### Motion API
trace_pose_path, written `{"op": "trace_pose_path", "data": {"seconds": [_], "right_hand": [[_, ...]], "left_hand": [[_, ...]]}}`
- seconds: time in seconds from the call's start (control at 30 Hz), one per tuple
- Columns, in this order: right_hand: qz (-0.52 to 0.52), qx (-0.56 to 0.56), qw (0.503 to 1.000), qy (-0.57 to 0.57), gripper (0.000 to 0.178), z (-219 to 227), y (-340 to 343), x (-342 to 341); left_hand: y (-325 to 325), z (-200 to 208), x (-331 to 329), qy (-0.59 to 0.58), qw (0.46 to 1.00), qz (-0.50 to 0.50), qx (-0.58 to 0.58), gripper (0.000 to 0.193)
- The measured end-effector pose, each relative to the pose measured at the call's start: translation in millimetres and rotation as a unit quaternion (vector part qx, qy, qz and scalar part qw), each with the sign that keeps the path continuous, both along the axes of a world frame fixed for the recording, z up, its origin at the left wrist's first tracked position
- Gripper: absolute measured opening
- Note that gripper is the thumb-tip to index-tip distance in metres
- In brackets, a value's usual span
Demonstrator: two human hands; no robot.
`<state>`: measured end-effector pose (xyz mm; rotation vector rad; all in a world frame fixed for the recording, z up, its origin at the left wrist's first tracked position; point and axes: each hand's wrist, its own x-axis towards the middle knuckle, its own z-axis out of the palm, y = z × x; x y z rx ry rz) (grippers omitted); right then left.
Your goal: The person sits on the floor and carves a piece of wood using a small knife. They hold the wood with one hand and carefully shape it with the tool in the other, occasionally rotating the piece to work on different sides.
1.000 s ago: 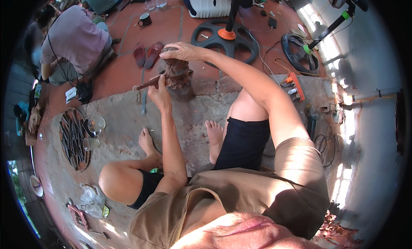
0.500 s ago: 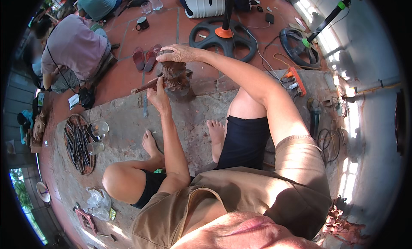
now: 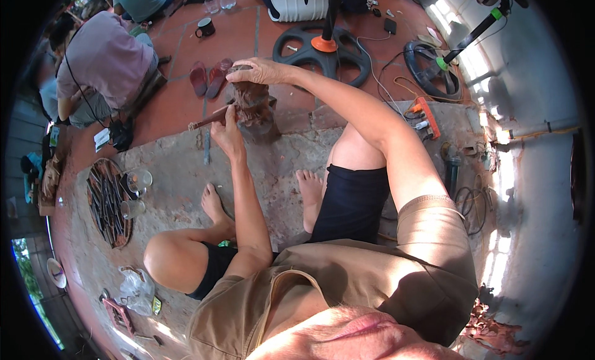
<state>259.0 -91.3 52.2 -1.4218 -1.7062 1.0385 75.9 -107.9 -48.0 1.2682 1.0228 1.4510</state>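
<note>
Black, slender rods [image 3: 108, 202] fill an oval basket [image 3: 129, 235] on the left of the grey concrete slab [image 3: 173, 158], with two clear cups [image 3: 139, 180] just beside it. Farther along, dark red slippers [image 3: 198, 79] lie on the tiled floor beyond the slab's edge, and a narrow blue-grey strip [image 3: 207, 150] lies on the slab.

Next comes the left hand [image 3: 227, 138], its fingers closed around a reddish-brown stick-like tool [image 3: 211, 119], thumb laid along it. Its outer end looks ragged; the other end points at the carving's left side, though whether they touch I cannot tell.

The brown carving [image 3: 253, 106] stands upright near the slab's far edge. Over its top bends the right hand [image 3: 263, 71], palm down, fingers hooked over the rim and clasping it.

I judge the step to be placing the tool while the piece is braced; the next move calls for a firm hold above and a controlled tool angle. Rightward stand a black fan base [image 3: 338, 57] and an orange power strip [image 3: 426, 119].
</note>
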Motion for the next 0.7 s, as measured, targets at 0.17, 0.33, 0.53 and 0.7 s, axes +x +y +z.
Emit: {"op": "trace_pose_path", "data": {"seconds": [0.17,0.33,0.53,0.7], "right_hand": [[0.006,0.002,1.0,0.007,0.076,-3,3,-1],[-0.01,0.018,1.0,-0.01,0.073,-14,12,1],[-0.015,0.011,1.0,-0.001,0.071,-7,6,-2],[-0.011,0.003,1.0,0.015,0.069,-7,7,0]], "left_hand": [[2,-5,-1,-0.012,1.0,0.005,-0.002,0.022],[3,-5,-1,-0.013,1.0,0.004,-0.007,0.022],[4,-7,-3,-0.004,1.0,0.009,-0.01,0.023],[5,-7,0,-0.01,1.0,0.009,-0.005,0.023]]}}
